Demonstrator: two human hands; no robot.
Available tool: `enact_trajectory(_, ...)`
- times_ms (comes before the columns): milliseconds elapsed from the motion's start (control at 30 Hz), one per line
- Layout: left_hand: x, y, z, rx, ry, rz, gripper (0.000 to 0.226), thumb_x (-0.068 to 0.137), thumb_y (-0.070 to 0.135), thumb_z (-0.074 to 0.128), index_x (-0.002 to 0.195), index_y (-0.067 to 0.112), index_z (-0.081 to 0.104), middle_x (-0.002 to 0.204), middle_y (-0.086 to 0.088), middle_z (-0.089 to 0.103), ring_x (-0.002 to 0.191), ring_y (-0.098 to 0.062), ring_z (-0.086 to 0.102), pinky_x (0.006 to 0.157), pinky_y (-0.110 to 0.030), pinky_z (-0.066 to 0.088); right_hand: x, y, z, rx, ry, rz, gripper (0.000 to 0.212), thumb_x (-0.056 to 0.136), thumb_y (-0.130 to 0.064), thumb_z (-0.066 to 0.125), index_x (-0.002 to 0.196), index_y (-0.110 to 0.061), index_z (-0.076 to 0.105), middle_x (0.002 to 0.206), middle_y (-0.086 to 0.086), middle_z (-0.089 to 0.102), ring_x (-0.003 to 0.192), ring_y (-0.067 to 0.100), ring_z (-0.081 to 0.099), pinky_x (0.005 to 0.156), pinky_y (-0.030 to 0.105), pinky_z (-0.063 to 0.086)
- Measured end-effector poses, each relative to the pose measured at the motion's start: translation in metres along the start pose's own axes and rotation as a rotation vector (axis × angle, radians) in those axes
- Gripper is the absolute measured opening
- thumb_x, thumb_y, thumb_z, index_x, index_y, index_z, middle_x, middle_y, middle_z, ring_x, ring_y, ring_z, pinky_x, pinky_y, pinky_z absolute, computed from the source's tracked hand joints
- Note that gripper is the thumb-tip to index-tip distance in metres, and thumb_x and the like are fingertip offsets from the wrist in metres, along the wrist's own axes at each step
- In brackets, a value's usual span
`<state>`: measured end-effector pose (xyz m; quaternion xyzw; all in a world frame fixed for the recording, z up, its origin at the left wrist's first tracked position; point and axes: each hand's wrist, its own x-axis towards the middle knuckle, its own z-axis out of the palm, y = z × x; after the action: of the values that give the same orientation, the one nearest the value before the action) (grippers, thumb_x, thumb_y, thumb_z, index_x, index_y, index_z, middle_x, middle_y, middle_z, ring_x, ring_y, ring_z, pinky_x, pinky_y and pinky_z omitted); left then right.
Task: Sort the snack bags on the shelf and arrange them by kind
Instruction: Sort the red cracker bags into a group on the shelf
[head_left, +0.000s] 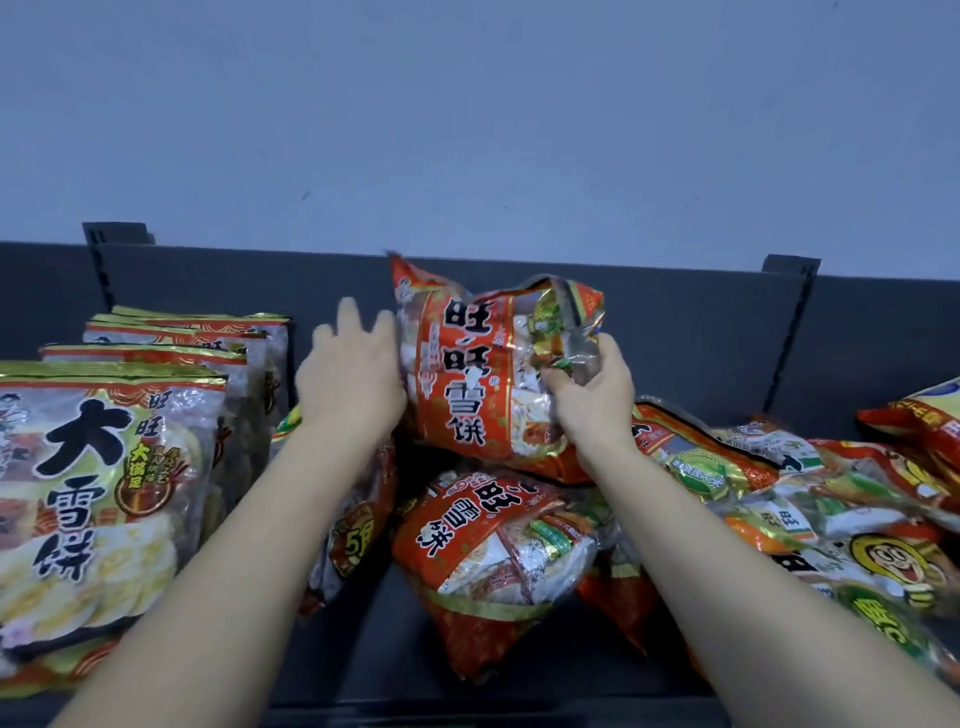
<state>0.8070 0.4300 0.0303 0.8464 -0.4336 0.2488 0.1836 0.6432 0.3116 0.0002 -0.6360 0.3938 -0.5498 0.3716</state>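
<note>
An orange-red rice-cracker bag (467, 374) stands upright in the middle of the shelf, lifted above the pile. My right hand (592, 389) grips its crumpled right edge. Fingers straight, my left hand (348, 379) lies against the bag's left side. A second bag of the same kind (483, 551) lies flat just below. On the left, a row of several gold-trimmed big-cracker bags (98, 467) stands upright, one behind another. Mixed bags with green and yellow print (831, 525) lie heaped on the right.
The dark grey shelf (395, 649) has a back panel (691, 332) with slotted uprights at left and right. A pale wall rises behind. A red bag with a round "5" label (358, 530) leans between the left row and the middle bags.
</note>
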Motion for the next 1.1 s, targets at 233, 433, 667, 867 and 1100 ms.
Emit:
enact_trajectory(233, 0.010, -0.026, -0.004, -0.398, 0.097, 0.019, 0.038, 0.077, -0.011, 0.051, 0.093, 0.015, 0.074, 0.101, -0.007, 0.071, 0.100, -0.030, 0.060, 0.076, -0.035, 0.045, 0.003, -0.021, -0.003, 0.063, 0.213, -0.088, 0.047, 0.090, -0.007, 0.061, 0.134, -0.017, 0.047, 0.105, -0.014, 0.051, 0.097, 0.010, 0.051, 0.081, 0.020, 0.035)
enact_trajectory(433, 0.025, -0.042, 0.005, -0.982, 0.291, -0.032, 0.042, 0.080, -0.018, 0.044, 0.068, 0.020, 0.057, 0.075, 0.009, 0.059, 0.074, -0.016, 0.053, 0.061, -0.026, 0.042, 0.006, -0.018, -0.011, 0.070, 0.319, -0.110, 0.026, 0.088, -0.007, 0.061, 0.108, -0.020, 0.050, 0.082, -0.024, 0.054, 0.068, -0.006, 0.052, 0.071, 0.023, 0.038)
enact_trajectory(667, 0.039, -0.050, 0.054, -0.217, -0.066, -0.122, 0.025, 0.079, -0.001, 0.052, 0.088, 0.023, 0.054, 0.102, -0.002, 0.062, 0.109, -0.028, 0.054, 0.103, -0.052, 0.028, 0.010, -0.013, -0.019, -0.014, 0.239, -0.144, 0.032, 0.090, -0.009, 0.060, 0.117, -0.022, 0.049, 0.082, -0.020, 0.053, 0.062, 0.001, 0.048, 0.069, 0.027, 0.039)
enact_trajectory(867, 0.040, -0.042, 0.064, 0.095, -0.293, -0.016, 0.061, 0.080, 0.021, 0.062, 0.136, 0.019, 0.037, 0.130, -0.005, 0.054, 0.130, -0.028, 0.035, 0.108, -0.056, 0.022, 0.009, 0.004, -0.002, -0.067, 0.154, -0.110, 0.031, 0.088, -0.011, 0.062, 0.109, -0.028, 0.048, 0.089, -0.003, 0.065, 0.065, 0.017, 0.056, 0.065, 0.031, 0.046)
enact_trajectory(1100, 0.053, -0.056, 0.083, -0.169, -0.180, 0.249, 0.043, 0.077, -0.010, 0.051, 0.109, 0.014, 0.066, 0.110, -0.008, 0.064, 0.119, -0.027, 0.041, 0.102, -0.040, 0.035, 0.014, 0.001, -0.004, -0.037, 0.211, -0.116, 0.030, 0.086, -0.008, 0.062, 0.104, -0.029, 0.050, 0.089, -0.007, 0.065, 0.068, 0.019, 0.061, 0.064, 0.035, 0.049)
